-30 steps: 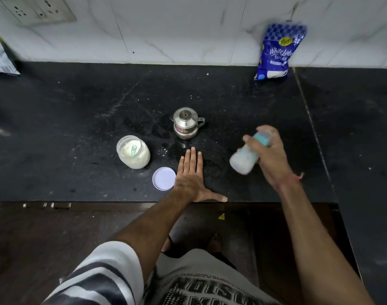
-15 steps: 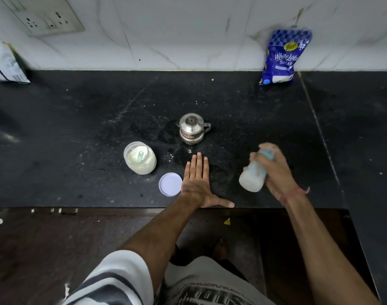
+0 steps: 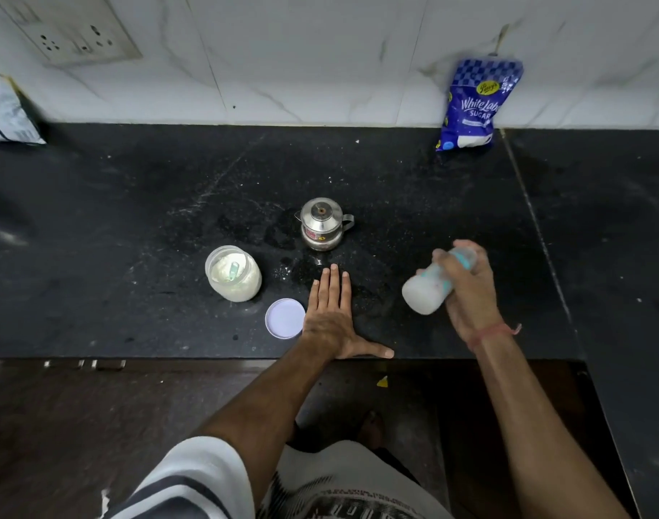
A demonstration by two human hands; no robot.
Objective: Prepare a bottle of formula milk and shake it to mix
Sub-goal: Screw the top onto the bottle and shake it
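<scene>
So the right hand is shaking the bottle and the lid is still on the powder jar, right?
Not quite. The head view shows the powder jar open, its lid lying flat on the counter beside it, next to the left hand. The right hand does grip the bottle.

bottle (image 3: pixel 427 292) tipped flatter, right hand (image 3: pixel 470 294) lowered

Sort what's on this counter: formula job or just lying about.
Job: baby bottle gripped in right hand; open powder jar with scoop inside; its lid; steel kettle.

Lying about: sugar bag; packet at far left. Left hand rests flat.
</scene>
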